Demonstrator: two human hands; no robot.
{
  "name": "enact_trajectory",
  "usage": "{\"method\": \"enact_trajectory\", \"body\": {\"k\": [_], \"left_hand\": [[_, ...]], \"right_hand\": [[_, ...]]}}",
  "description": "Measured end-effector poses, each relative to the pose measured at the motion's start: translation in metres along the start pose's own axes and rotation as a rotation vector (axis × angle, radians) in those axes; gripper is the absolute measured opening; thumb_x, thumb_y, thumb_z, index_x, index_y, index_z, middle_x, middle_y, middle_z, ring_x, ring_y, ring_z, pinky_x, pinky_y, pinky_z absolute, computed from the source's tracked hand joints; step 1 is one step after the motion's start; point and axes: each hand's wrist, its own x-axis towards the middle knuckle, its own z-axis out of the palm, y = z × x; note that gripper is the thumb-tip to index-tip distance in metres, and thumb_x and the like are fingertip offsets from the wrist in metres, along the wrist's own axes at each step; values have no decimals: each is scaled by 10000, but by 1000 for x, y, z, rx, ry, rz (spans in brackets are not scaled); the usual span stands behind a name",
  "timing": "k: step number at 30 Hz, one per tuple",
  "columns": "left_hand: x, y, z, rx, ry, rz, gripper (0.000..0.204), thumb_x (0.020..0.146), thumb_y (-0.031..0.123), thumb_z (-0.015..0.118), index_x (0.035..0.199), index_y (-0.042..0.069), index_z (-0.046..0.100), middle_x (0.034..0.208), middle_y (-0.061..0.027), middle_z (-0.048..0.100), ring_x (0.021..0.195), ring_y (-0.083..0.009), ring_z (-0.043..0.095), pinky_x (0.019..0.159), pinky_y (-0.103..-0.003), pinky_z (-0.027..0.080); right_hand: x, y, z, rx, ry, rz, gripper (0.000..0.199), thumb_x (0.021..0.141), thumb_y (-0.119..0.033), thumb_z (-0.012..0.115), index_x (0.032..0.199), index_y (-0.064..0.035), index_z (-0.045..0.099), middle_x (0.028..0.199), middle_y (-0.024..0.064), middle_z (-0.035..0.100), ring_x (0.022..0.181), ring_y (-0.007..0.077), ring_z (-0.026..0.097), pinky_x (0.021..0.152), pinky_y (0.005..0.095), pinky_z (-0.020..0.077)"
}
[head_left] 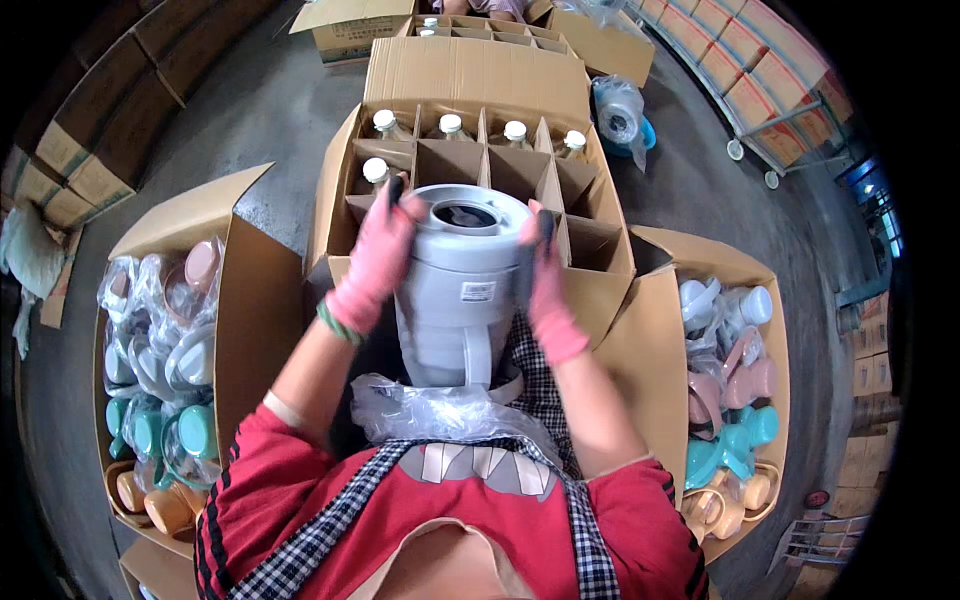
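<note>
A large grey plastic jug [435, 300] with a round opening in its top stands upright in front of my chest. Its handle points toward me, and a small white label sits on its side. My left hand [375, 250], in a pink glove with dark fingertips, grips the upper left of the jug. On the opposite side my right hand [545, 285], gloved the same way and slightly blurred, clasps its upper right. A clear plastic bag [450, 412] lies crumpled around the jug's lower end, against my apron.
Ahead is a divided cardboard box [470, 80] holding several white-capped bottles [451, 127]. Open cartons of bagged coloured plastic parts flank me, left [262, 270] and right [640, 360]. Farther off stand a bagged roll [618, 115], a loaded trolley [790, 140] and stacked cartons [100, 120].
</note>
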Motion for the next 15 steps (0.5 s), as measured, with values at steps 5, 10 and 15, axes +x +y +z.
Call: {"method": "enact_trajectory", "body": {"k": [5, 10, 15], "left_hand": [[-31, 34, 10, 420, -80, 445, 499, 746, 340, 564, 1115, 17, 466, 1104, -187, 471, 1080, -356, 407, 932, -404, 306], [-24, 25, 27, 509, 6, 498, 335, 844, 191, 453, 1118, 1, 484, 1001, -80, 526, 937, -199, 492, 844, -306, 374], [-4, 5, -1, -196, -32, 37, 546, 858, 416, 397, 1216, 4, 406, 1188, -113, 465, 1102, -223, 438, 946, -350, 320]], "right_hand": [[26, -1, -11, 251, -55, 187, 582, 869, -489, 409, 1235, -38, 384, 1032, 63, 487, 932, 138, 437, 881, 280, 345], [24, 0, -17, 158, 43, 281, 524, 845, -473, 455, 1138, -41, 486, 973, 129, 561, 879, 174, 482, 810, 318, 391], [6, -7, 19, -190, 135, -260, 420, 862, -425, 425, 977, -32, 515, 882, 161, 553, 836, 225, 513, 766, 327, 406]]}}
